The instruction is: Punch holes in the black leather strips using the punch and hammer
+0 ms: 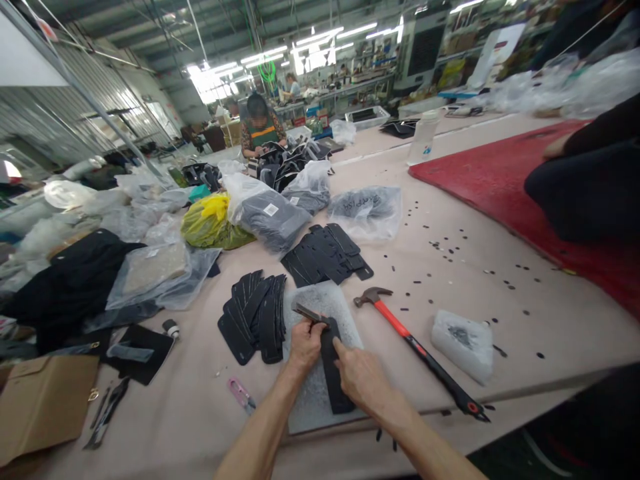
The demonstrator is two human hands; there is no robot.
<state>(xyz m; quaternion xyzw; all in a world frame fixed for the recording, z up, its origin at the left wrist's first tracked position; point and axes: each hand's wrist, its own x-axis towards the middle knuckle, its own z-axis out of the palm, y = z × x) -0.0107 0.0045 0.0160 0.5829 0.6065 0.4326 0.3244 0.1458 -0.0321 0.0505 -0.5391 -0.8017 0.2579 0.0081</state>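
Note:
On a grey-white speckled board [300,413] lies a black strip [333,380], pointing towards me. My left hand [306,345] is closed at the strip's far end, around a narrow metal tool [309,312] whose exact kind I cannot make out. My right hand [363,373] presses its curled fingers on the strip's right edge, index finger near the top. Left of the board is a fanned pile of black pieces [254,313]; behind it sits another pile [327,253]. A claw hammer [405,333] with a red and black handle rests to the right.
A white block [463,343] stands right of the hammer, among scattered small black bits. Pink thread snips [240,395] lie at left. Bagged black pieces [270,217] and a yellow bag [215,223] are behind. A red sheet [480,163] covers the right side; a co-worker [260,127] sits beyond.

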